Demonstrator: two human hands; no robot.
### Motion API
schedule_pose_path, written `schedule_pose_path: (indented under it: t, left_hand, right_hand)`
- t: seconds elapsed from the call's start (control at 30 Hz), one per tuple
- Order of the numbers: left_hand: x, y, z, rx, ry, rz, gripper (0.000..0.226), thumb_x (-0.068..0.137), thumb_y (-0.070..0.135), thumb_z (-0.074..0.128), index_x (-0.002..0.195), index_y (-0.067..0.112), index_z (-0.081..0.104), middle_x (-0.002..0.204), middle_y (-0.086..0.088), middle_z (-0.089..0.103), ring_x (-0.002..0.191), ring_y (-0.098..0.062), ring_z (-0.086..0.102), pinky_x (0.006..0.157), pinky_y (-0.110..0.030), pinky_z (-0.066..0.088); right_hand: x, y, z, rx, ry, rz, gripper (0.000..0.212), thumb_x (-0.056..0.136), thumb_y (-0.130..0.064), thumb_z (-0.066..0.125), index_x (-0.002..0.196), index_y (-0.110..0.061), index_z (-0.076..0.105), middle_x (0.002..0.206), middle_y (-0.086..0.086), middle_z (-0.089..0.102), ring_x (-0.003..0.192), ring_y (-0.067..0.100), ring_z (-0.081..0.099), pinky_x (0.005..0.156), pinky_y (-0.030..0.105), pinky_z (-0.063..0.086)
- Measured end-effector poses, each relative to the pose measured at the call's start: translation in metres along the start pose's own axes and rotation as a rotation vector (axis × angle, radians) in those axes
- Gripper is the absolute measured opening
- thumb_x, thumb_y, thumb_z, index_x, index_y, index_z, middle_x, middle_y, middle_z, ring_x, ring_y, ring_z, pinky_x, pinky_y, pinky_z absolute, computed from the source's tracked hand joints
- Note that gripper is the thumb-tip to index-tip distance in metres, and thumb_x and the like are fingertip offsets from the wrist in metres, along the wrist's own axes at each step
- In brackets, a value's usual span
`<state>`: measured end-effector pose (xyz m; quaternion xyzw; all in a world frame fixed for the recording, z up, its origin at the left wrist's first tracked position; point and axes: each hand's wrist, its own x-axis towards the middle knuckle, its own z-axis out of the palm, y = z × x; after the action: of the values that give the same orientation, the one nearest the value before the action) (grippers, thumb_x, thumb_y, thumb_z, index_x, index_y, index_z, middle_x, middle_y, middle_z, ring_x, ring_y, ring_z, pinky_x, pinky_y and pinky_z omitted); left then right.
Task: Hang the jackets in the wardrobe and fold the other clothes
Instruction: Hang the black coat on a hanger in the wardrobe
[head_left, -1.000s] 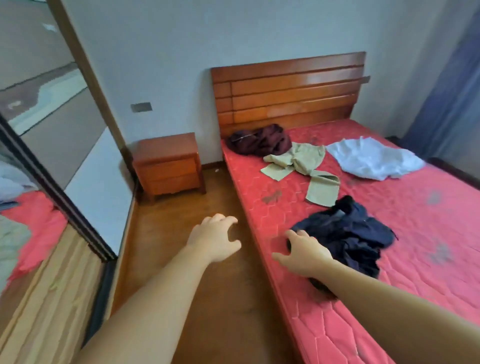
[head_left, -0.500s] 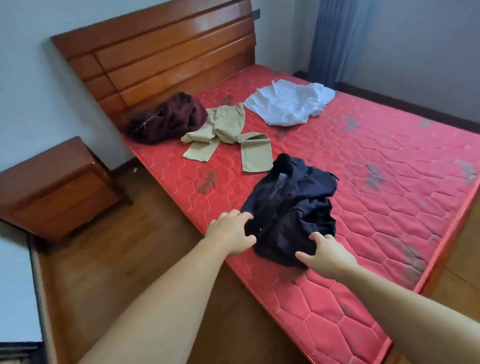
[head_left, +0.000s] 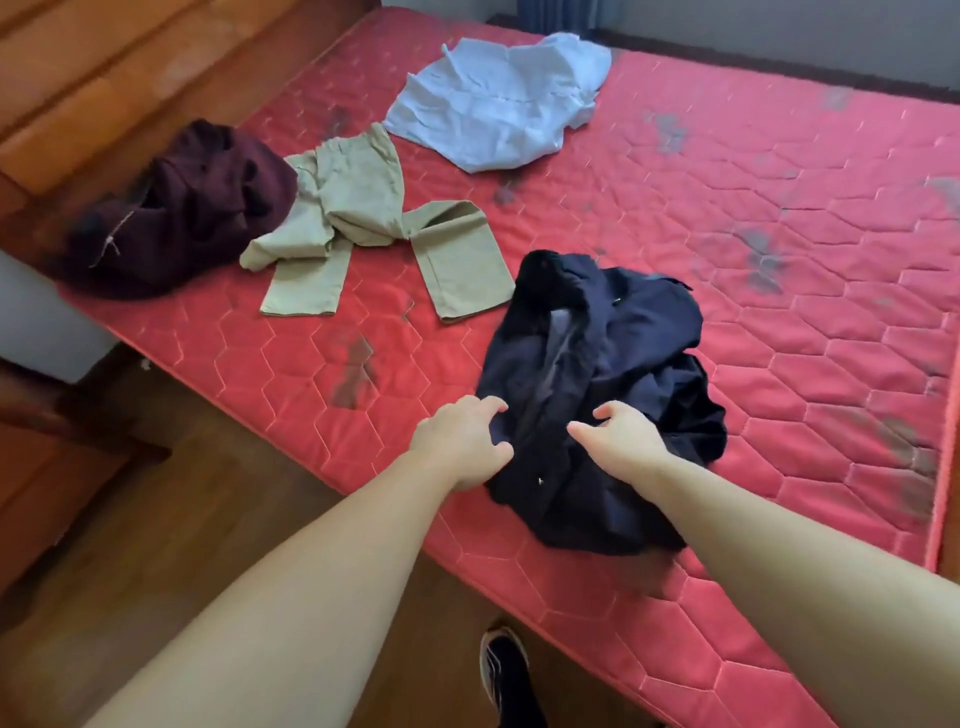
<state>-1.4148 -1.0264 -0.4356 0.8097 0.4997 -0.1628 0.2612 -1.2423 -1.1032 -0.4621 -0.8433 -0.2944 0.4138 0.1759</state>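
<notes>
Nothing is hung or folded yet: the navy jacket (head_left: 602, 395) lies crumpled at the bed's (head_left: 779, 322) near edge, with the maroon garment (head_left: 182, 208), khaki trousers (head_left: 363, 208) and pale blue shirt (head_left: 498, 98) farther up. The left hand (head_left: 462, 441) and right hand (head_left: 623, 441) rest on the navy jacket, fingers loosely curled and spread, not visibly pinching it.

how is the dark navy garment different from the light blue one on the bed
The dark navy garment is bunched in a heap near the bed's edge, with both hands at it; the light blue garment lies spread flatter, far across the mattress, untouched. Navy looks thicker and bulkier, light blue thin and creased. Both are unfolded.
</notes>
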Motion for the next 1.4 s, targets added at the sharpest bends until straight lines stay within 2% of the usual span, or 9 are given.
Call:
schedule_pose_path:
  t: [0.13, 0.27, 0.43, 0.57, 0.87, 1.03, 1.1, 1.27, 1.4]
  left_hand:
    - [0.037, -0.017, 0.018, 0.011, -0.047, 0.058, 0.056, 0.090, 0.038, 0.051, 0.144, 0.033, 0.036, 0.144, 0.003, 0.043, 0.128, -0.024, 0.045, 0.102, -0.044, 0.041]
    - [0.056, -0.033, 0.034, 0.023, -0.083, 0.098, 0.055, 0.091, 0.038, 0.050, 0.144, 0.033, 0.036, 0.143, 0.003, 0.043, 0.128, -0.024, 0.044, 0.101, -0.043, 0.041]
    - [0.065, -0.046, 0.045, 0.038, -0.112, 0.111, 0.054, 0.092, 0.039, 0.049, 0.144, 0.034, 0.036, 0.142, 0.004, 0.045, 0.127, -0.022, 0.044, 0.102, -0.042, 0.041]
    - [0.066, -0.039, 0.035, 0.088, -0.127, 0.122, 0.055, 0.092, 0.038, 0.050, 0.145, 0.033, 0.035, 0.142, 0.003, 0.045, 0.127, -0.024, 0.044, 0.102, -0.042, 0.041]
    - [0.053, 0.070, -0.034, -0.358, 0.039, 0.130, 0.075, 0.088, 0.019, 0.045, 0.152, 0.039, 0.011, 0.139, 0.004, 0.050, 0.114, -0.023, 0.055, 0.097, -0.039, 0.047]
    - [0.023, 0.141, -0.076, -0.526, 0.189, 0.184, 0.086, 0.081, 0.007, 0.047, 0.148, 0.048, 0.012, 0.137, 0.005, 0.049, 0.110, -0.023, 0.056, 0.094, -0.042, 0.050]
    - [0.010, 0.165, -0.090, -0.483, 0.234, 0.207, 0.087, 0.077, 0.007, 0.049, 0.146, 0.049, 0.016, 0.140, 0.003, 0.048, 0.112, -0.026, 0.056, 0.094, -0.046, 0.050]
    - [-0.024, 0.220, -0.106, -0.277, 0.259, 0.203, 0.076, 0.080, 0.026, 0.062, 0.146, 0.041, 0.027, 0.144, 0.004, 0.045, 0.130, -0.024, 0.046, 0.106, -0.049, 0.038]
    - [-0.051, 0.263, -0.117, -0.293, 0.317, 0.214, 0.042, 0.076, 0.048, 0.050, 0.117, 0.039, 0.051, 0.117, 0.007, 0.060, 0.110, -0.025, 0.057, 0.096, -0.048, 0.042]
  right_hand:
    - [0.053, -0.011, 0.045, 0.161, 0.007, 0.186, 0.034, 0.086, -0.037, 0.065, 0.095, -0.006, 0.057, 0.079, 0.002, 0.058, 0.077, 0.023, 0.057, 0.076, 0.034, 0.048]
    - [0.093, -0.007, 0.082, 0.257, 0.002, 0.296, 0.041, 0.082, -0.041, 0.072, 0.083, -0.008, 0.048, 0.079, 0.002, 0.052, 0.083, 0.023, 0.056, 0.077, 0.033, 0.050]
    - [0.115, 0.011, 0.092, 0.272, 0.161, 0.287, 0.011, 0.077, -0.018, 0.064, 0.075, -0.009, 0.057, 0.077, 0.005, 0.061, 0.078, 0.026, 0.061, 0.065, 0.030, 0.049]
    - [0.105, 0.013, 0.074, 0.342, 0.204, 0.168, 0.024, 0.087, -0.014, 0.053, 0.064, -0.014, 0.045, 0.064, -0.001, 0.048, 0.063, 0.018, 0.044, 0.063, 0.030, 0.036]
    - [0.058, -0.023, -0.085, 0.648, 0.193, -0.048, 0.019, 0.081, -0.004, 0.043, 0.087, -0.011, 0.060, 0.086, 0.013, 0.065, 0.081, 0.027, 0.062, 0.073, 0.043, 0.053]
    - [-0.026, -0.047, -0.195, 0.349, 0.114, -0.290, 0.019, 0.085, -0.034, 0.067, 0.095, -0.018, 0.065, 0.091, 0.005, 0.071, 0.083, 0.021, 0.069, 0.077, 0.038, 0.057]
    - [-0.065, -0.055, -0.235, 0.180, 0.124, -0.346, 0.025, 0.074, -0.023, 0.074, 0.097, -0.017, 0.067, 0.090, 0.010, 0.073, 0.083, 0.027, 0.071, 0.077, 0.046, 0.059]
    - [-0.161, -0.066, -0.325, 0.016, 0.213, -0.492, 0.020, 0.073, -0.002, 0.063, 0.090, -0.012, 0.067, 0.082, 0.016, 0.069, 0.066, 0.025, 0.064, 0.061, 0.038, 0.057]
    - [-0.223, -0.056, -0.377, -0.012, 0.248, -0.630, 0.021, 0.076, -0.001, 0.065, 0.086, -0.018, 0.072, 0.082, 0.010, 0.073, 0.076, 0.029, 0.071, 0.070, 0.047, 0.061]
